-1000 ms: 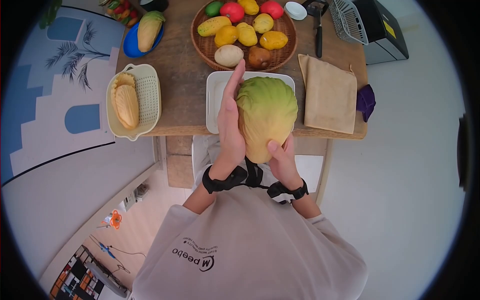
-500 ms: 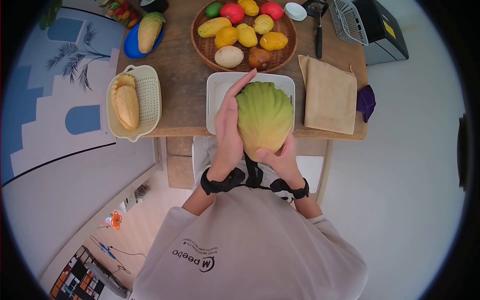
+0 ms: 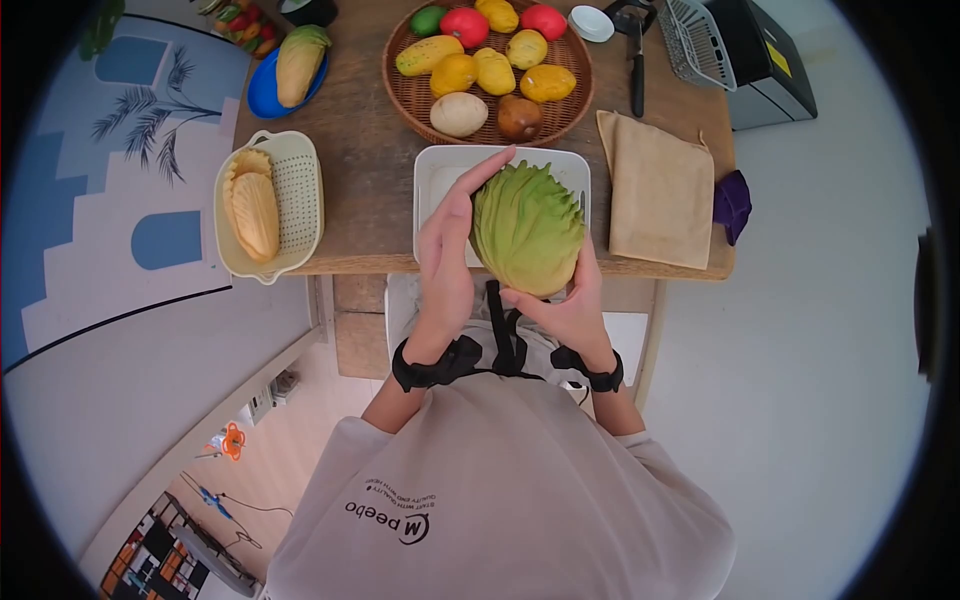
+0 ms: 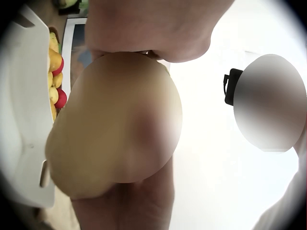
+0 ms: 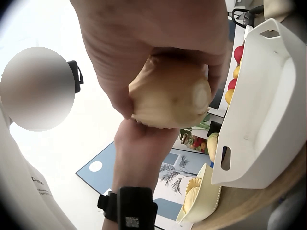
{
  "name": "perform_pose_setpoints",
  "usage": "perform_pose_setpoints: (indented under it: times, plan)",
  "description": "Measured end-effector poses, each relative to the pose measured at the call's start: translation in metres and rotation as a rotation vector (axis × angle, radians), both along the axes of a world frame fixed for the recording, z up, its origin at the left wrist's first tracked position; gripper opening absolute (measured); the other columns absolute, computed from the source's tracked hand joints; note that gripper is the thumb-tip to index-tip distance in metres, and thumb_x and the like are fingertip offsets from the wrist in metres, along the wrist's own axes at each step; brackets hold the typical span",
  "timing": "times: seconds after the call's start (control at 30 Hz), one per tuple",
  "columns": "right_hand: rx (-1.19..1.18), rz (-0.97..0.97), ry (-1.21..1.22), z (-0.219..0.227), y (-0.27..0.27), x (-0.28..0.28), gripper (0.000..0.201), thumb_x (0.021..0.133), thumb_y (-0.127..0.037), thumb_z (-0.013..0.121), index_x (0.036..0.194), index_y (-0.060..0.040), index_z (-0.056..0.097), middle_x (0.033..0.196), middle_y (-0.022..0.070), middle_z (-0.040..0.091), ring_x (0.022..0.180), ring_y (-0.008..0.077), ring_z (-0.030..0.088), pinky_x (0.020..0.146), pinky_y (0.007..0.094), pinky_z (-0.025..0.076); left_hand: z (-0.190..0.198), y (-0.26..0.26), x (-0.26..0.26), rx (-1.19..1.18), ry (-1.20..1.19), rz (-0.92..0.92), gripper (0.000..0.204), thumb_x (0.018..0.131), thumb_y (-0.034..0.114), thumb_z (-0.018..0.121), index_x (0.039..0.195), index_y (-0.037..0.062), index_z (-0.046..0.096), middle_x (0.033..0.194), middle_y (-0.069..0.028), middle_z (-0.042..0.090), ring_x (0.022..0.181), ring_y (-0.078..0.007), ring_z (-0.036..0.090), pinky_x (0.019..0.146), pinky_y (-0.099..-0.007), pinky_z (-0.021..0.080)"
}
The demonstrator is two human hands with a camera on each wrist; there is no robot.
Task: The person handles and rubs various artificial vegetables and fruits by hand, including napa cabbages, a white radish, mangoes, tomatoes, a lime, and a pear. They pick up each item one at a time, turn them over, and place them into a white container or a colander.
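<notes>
A leafy cabbage (image 3: 527,228), green at its frilled top and pale yellow at the base, is between both hands in front of the person. My left hand (image 3: 448,255) cups its left side, with fingers reaching up along the leaves. From the lower right, my right hand (image 3: 572,310) grips the base, thumb laid across the near side. In the right wrist view the cabbage's pale underside (image 5: 168,93) shows a round stem end. Beyond the hands stands a white tray (image 3: 428,180), partly hidden by them.
A wicker basket (image 3: 398,98) of mixed fruit stands behind the tray. Left are a cream colander (image 3: 300,190) with peeled-off pale leaves and a blue plate (image 3: 260,92) with another cabbage. Right lie a folded tan cloth (image 3: 658,190) and a black-handled knife (image 3: 638,85).
The cabbage has tilted so more of its green frilled top faces the head camera and less of its yellow base. The left fingers have bent over toward the leaves; the right thumb has shifted left.
</notes>
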State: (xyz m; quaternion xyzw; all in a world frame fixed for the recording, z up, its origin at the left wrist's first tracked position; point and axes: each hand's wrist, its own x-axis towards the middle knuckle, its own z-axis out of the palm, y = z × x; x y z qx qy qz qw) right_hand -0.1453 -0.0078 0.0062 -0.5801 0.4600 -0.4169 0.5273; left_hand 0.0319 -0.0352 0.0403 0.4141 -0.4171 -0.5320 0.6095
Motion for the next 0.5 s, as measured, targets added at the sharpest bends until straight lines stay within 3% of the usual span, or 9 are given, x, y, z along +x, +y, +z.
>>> perform_pose_setpoints:
  times: [0.03, 0.13, 0.23, 0.33, 0.43, 0.5]
  plan:
    - [-0.035, -0.038, 0.032, -0.001, -0.002, 0.002, 0.1, 0.077, -0.014, 0.097, 0.158, 0.0004, 0.041, 0.147, 0.0167, 0.06, 0.138, 0.0257, 0.059, 0.114, 0.0394, 0.049, 0.0, 0.0, 0.0, -0.003, -0.028, 0.002, 0.058, 0.12, 0.036, 0.032, 0.151, -0.0046, 0.058, 0.153, -0.0134, 0.062, 0.136, -0.0198, 0.059, 0.12, -0.0343, 0.042]
    - [-0.192, 0.098, 0.132, 0.014, -0.006, -0.005, 0.099, 0.073, -0.01, 0.096, 0.157, 0.0005, 0.045, 0.145, 0.0188, 0.061, 0.137, 0.0323, 0.061, 0.113, 0.0407, 0.049, 0.001, 0.003, 0.002, 0.045, 0.05, -0.01, 0.058, 0.12, 0.037, 0.033, 0.152, -0.0043, 0.058, 0.155, -0.0134, 0.061, 0.138, -0.02, 0.058, 0.12, -0.0345, 0.041]
    - [-0.318, 0.008, 0.23, 0.015, -0.013, -0.007, 0.095, 0.07, -0.004, 0.093, 0.154, -0.0001, 0.051, 0.142, 0.0201, 0.062, 0.132, 0.0381, 0.063, 0.112, 0.0418, 0.05, 0.001, 0.002, 0.005, 0.053, 0.065, -0.035, 0.058, 0.12, 0.037, 0.034, 0.152, -0.0047, 0.058, 0.157, -0.0138, 0.059, 0.139, -0.0191, 0.057, 0.121, -0.0343, 0.04]
    - [-0.349, -0.07, 0.277, 0.009, -0.022, -0.008, 0.091, 0.069, 0.0, 0.089, 0.153, -0.0007, 0.054, 0.142, 0.021, 0.063, 0.128, 0.0399, 0.064, 0.11, 0.0427, 0.052, 0.0, 0.001, 0.002, 0.039, -0.007, -0.01, 0.057, 0.118, 0.033, 0.035, 0.153, -0.0076, 0.055, 0.157, -0.0165, 0.059, 0.146, -0.0236, 0.053, 0.124, -0.0367, 0.036]
    - [-0.413, 0.062, 0.285, 0.019, -0.019, -0.01, 0.088, 0.069, 0.003, 0.088, 0.151, -0.0014, 0.058, 0.141, 0.0206, 0.063, 0.125, 0.04, 0.065, 0.108, 0.0432, 0.052, 0.006, 0.005, 0.005, 0.071, -0.013, -0.028, 0.049, 0.119, 0.028, 0.041, 0.154, -0.002, 0.058, 0.159, -0.0124, 0.058, 0.145, -0.0205, 0.054, 0.123, -0.0344, 0.038]
    - [-0.378, 0.022, 0.304, 0.017, -0.022, -0.011, 0.088, 0.068, 0.003, 0.087, 0.151, -0.0023, 0.058, 0.141, 0.0208, 0.063, 0.125, 0.0403, 0.064, 0.109, 0.0432, 0.052, 0.002, 0.004, 0.005, 0.043, -0.04, -0.033, 0.045, 0.118, 0.024, 0.043, 0.152, -0.0019, 0.06, 0.159, -0.0127, 0.059, 0.146, -0.0223, 0.054, 0.123, -0.0353, 0.038]
